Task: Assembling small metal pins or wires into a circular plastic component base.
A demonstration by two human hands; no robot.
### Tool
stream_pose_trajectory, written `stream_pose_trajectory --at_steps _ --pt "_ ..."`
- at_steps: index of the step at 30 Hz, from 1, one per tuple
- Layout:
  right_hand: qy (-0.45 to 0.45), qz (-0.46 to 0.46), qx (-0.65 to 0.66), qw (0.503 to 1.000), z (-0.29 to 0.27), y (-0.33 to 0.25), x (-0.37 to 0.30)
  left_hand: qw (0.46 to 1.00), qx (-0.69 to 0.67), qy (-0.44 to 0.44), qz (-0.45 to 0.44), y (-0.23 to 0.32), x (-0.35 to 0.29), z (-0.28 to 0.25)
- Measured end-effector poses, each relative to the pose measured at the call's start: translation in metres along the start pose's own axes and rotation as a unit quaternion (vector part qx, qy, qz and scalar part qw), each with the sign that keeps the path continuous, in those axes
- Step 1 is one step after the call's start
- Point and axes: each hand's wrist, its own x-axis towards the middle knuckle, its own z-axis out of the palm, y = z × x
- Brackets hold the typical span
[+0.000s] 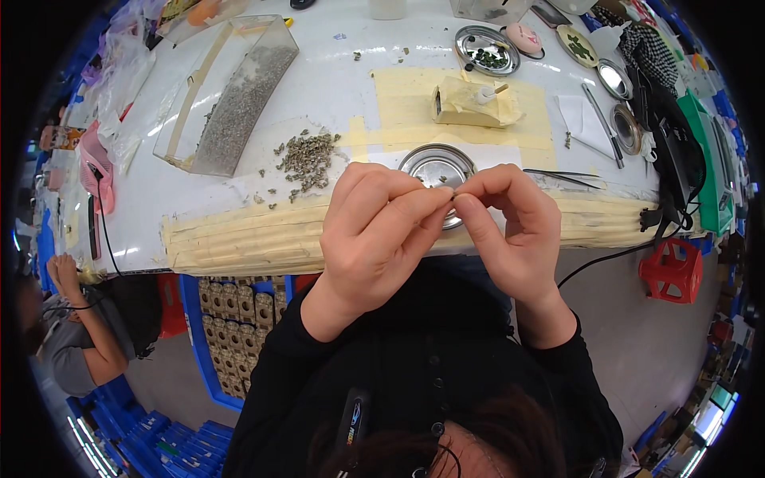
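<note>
My left hand [376, 231] and my right hand [510, 223] meet fingertip to fingertip over the table's near edge. Together they pinch one tiny dark piece [453, 191], too small to make out. Right behind the fingers lies a small round metal dish [434, 163], partly hidden by them. A loose pile of small grey-green bits [307, 159] lies on the white table [335, 72] just left of my left hand. Black tweezers [562, 177] rest to the right of my right hand.
A clear tray of grey grains [239, 103] stands at the back left. A taped block with a stick [474, 103], a metal dish of green pieces [488, 49] and more dishes lie behind. A red stool [672, 269] and another person [76, 334] are below the table.
</note>
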Motion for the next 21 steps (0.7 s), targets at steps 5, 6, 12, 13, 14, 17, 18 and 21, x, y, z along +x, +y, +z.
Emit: stream_pose_trajectory --at_steps 5,6,12,13,14,17,18,21 --pt "-0.071 0.145 0.193 0.968 -0.007 -0.005 0.001 0.997 -0.071 -0.010 -0.019 -0.002 0.000 -0.002" --pt "-0.078 0.153 0.208 0.963 -0.009 -0.006 0.001 0.997 -0.078 -0.013 -0.019 -0.003 -0.001 -0.003" --pt "-0.094 0.177 0.233 0.952 -0.011 -0.008 0.002 0.993 -0.114 -0.015 -0.014 -0.007 -0.003 -0.002" --pt "-0.095 0.177 0.234 0.951 -0.011 -0.008 0.002 0.993 -0.115 -0.015 -0.015 -0.007 -0.003 -0.002" --pt "-0.095 0.177 0.234 0.951 -0.011 -0.009 0.002 0.993 -0.116 -0.014 -0.015 -0.007 -0.003 -0.002" --pt "-0.040 0.110 0.132 0.984 -0.004 -0.010 -0.002 0.998 -0.062 0.002 -0.004 -0.004 -0.003 0.000" --pt "-0.029 0.053 0.060 0.996 -0.003 -0.008 -0.002 0.999 -0.040 0.005 0.002 -0.003 -0.003 0.001" --pt "-0.005 -0.073 -0.110 0.991 -0.001 -0.002 -0.002 1.000 0.012 0.009 0.012 -0.001 -0.003 0.003"
